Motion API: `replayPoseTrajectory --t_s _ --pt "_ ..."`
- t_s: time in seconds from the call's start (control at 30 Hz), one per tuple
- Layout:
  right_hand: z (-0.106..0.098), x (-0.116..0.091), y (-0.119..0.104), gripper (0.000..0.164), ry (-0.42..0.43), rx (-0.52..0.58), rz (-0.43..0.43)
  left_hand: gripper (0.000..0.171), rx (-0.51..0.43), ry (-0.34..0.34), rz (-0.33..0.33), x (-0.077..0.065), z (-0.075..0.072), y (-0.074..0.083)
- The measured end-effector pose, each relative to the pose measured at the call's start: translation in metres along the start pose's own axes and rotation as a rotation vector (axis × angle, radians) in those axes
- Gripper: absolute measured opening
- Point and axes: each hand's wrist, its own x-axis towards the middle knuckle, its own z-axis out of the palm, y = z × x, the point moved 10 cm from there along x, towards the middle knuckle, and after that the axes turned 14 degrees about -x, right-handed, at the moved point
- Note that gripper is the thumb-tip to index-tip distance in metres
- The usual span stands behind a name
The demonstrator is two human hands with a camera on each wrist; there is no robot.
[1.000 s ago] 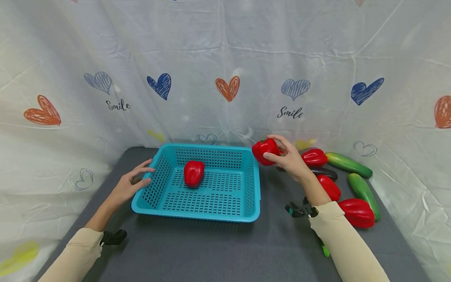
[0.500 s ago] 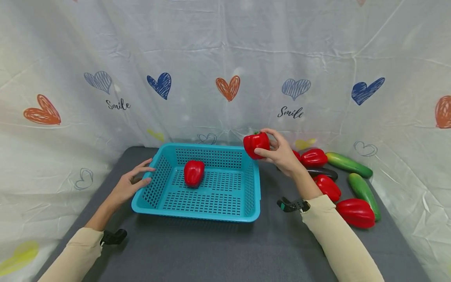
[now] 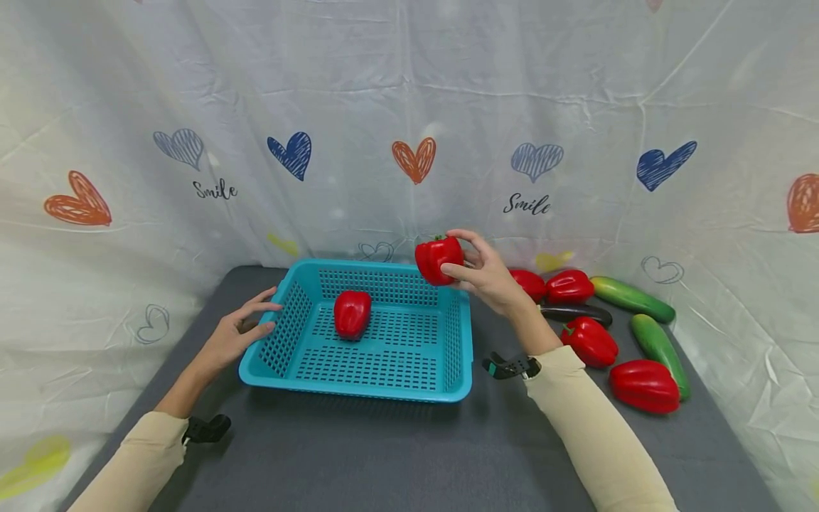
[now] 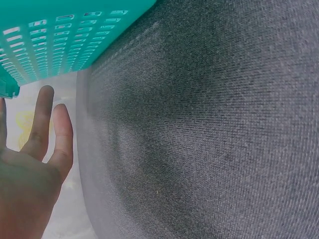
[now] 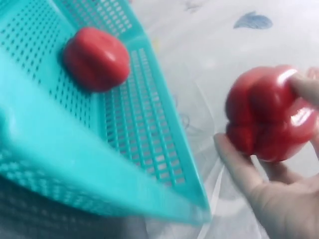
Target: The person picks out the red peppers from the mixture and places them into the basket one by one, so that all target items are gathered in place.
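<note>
Red and glossy, the bell pepper (image 3: 439, 260) hangs in the air in the right hand (image 3: 491, 280), thumb on its near side and fingers curled round it, spread only as wide as its body. It's raised by the far right corner of the blue basket (image 3: 358, 393); whether it's fully past the rim I can't tell from where I stand. I'd guess it's light and firm, a touch slippery with that shine, so holding it round the fat sides, below the green stem (image 3: 439, 237), seems right. Squeezed hard, it might dent.

The left hand (image 3: 230, 341) has its fingers loosely spread at the rim, clamped on nothing that I can see. Below and left of the right fingers, a second pepper (image 3: 352, 315) lies in the basket. The wall nearest the right fingers looks the likeliest thing to knock. Off to their right lie four more peppers (image 3: 590, 342), a dark eggplant (image 3: 579, 313) and two cucumbers (image 3: 633, 299) on the grey cloth (image 3: 384, 455), none touching the fingers.
</note>
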Motion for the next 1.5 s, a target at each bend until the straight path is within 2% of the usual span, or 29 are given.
replayPoseTrajectory --t_s 0.17,0.37,0.83,1.2,1.5 --pt "0.012 0.008 0.002 0.062 0.002 -0.123 0.001 0.037 -0.008 -0.003 0.004 0.000 0.000 0.000" --pt "0.024 0.016 0.009 0.061 0.031 -0.179 0.030 0.037 -0.013 -0.004 0.013 0.001 0.000 0.000" --pt "0.049 0.024 0.023 0.062 0.063 -0.221 0.101 0.037 0.026 0.004 0.001 -0.001 0.000 0.001" --pt "0.056 0.025 0.031 0.056 0.112 -0.240 0.157 0.037 -0.004 0.002 0.005 -0.001 0.001 0.000" --pt "0.064 0.027 0.041 0.061 0.101 -0.224 0.198 0.037 -0.013 0.000 0.012 0.000 0.000 0.000"
